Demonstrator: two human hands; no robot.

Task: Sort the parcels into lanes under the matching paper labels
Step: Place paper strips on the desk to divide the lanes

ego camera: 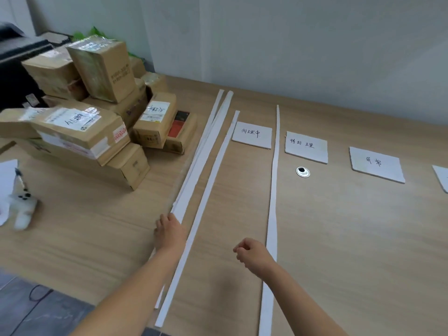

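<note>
Head view: wooden counter (339,238) by a grey wall (291,44), parcels (97,112) piled far left, labels (252,135) right. Left hand (169,232) on white strips (197,166), grip unclear; right hand (252,254) curled, empty.

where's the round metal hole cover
In the head view the round metal hole cover sits right of centre, just below the second paper label from the left, right of a white strip.

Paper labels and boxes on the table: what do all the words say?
"处理中": first paper label.
"待处理": second paper label.
"异常": third paper label.
Fourth paper label: cut off at the edge, unreadable.
Handwritten parcel stickers: upside down, too blurred.
Print on the tall box: too blurred.
</note>
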